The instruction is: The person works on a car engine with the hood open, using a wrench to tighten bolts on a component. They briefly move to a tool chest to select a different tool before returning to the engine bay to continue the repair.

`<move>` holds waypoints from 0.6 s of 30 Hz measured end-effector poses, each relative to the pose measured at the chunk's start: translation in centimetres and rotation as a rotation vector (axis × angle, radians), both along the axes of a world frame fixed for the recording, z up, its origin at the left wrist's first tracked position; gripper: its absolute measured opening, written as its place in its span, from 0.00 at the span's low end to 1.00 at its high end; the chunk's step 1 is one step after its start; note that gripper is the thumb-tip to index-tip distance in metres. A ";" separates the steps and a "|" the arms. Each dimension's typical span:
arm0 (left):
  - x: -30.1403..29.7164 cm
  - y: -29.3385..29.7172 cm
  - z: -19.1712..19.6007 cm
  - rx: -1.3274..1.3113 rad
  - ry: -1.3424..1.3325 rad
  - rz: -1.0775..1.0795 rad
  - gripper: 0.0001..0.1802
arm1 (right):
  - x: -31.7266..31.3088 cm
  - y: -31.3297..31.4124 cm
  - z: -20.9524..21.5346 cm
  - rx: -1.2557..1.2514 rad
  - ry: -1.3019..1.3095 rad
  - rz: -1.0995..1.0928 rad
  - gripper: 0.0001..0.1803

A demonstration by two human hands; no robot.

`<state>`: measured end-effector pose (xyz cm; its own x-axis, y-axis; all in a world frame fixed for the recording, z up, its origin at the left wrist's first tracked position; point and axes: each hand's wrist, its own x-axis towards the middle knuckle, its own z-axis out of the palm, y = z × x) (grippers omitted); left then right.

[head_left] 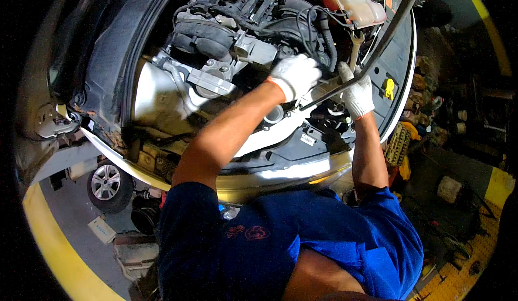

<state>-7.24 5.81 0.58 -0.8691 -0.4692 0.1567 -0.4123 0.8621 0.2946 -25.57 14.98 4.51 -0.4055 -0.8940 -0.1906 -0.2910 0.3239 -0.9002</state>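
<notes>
Both my hands wear white knitted work gloves and reach into a car's engine bay. My left hand (295, 77) is closed beside black hoses (327, 36); whatever its fingers grip is hidden. Farther right, my right hand (358, 93) is closed around the lower end of a metal wrench (355, 50). The wrench's head points up, just below the translucent coolant tank (353, 1). A dark hood prop rod (386, 39) slants across, passing in front of part of my right hand.
The engine (226, 36) fills the space beyond my left arm. The front bumper (291, 171) curves between my body and the bay. A wheel (109, 185) lies on the floor at the left, near a small white box (101, 228). Assorted parts and tools crowd the right.
</notes>
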 end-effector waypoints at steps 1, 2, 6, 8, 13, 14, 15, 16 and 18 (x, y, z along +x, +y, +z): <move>-0.6 -0.2 -0.3 -0.002 -0.004 -0.015 0.12 | -0.3 0.5 -0.5 0.040 -0.051 -0.018 0.20; -0.5 -0.5 -0.1 0.059 -0.008 0.045 0.13 | -0.1 1.0 -0.4 0.072 -0.110 -0.040 0.20; 0.3 -0.2 0.9 0.183 -0.054 0.088 0.14 | 0.5 1.6 -0.5 0.038 -0.199 0.029 0.19; 0.7 0.5 2.6 0.164 -0.088 0.068 0.14 | 1.3 1.6 -1.0 0.014 -0.326 0.031 0.18; 1.6 -0.5 3.5 0.257 -0.048 0.142 0.19 | 1.8 1.1 -2.3 -0.022 -0.392 -0.109 0.11; 2.5 -1.8 3.3 0.309 -0.093 0.201 0.22 | 1.4 1.4 -2.5 -0.035 -0.447 -0.157 0.10; 4.0 -2.7 1.5 0.241 0.001 0.343 0.23 | 0.9 1.8 -2.6 -0.090 -0.567 -0.241 0.09; 5.7 -3.3 -0.6 0.171 0.092 0.492 0.24 | -0.3 2.4 -3.4 -0.130 -0.608 -0.209 0.10; 7.6 -3.4 -1.7 0.272 -0.118 0.665 0.26 | -2.1 4.4 -2.5 -0.040 -0.637 -0.202 0.10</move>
